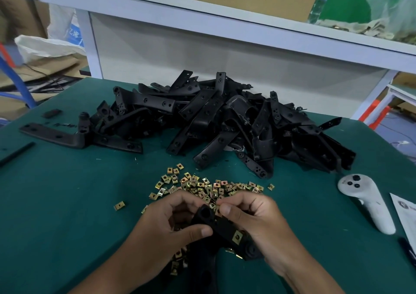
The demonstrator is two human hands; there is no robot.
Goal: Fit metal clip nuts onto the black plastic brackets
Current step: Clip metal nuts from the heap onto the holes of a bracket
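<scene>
My left hand (pixel 166 224) grips a black plastic bracket (pixel 221 227) low in the middle of the view. One brass-coloured clip nut (pixel 237 236) sits on that bracket's arm. My right hand (pixel 254 217) pinches another clip nut (pixel 218 211) with thumb and forefinger against the bracket's upper end. A loose heap of clip nuts (pixel 202 186) lies on the green mat just beyond my hands. More nuts (pixel 177 262) lie under my left wrist. Behind them rises a big pile of black brackets (pixel 225 122).
A single L-shaped bracket (pixel 56 136) lies at the left, near a small black piece (pixel 52 113) and a black strip (pixel 16 153). A white handheld controller (pixel 369 201) and a printed sheet (pixel 405 215) lie at the right. A white shelf frame (pixel 202 19) stands behind the green mat (pixel 67 203).
</scene>
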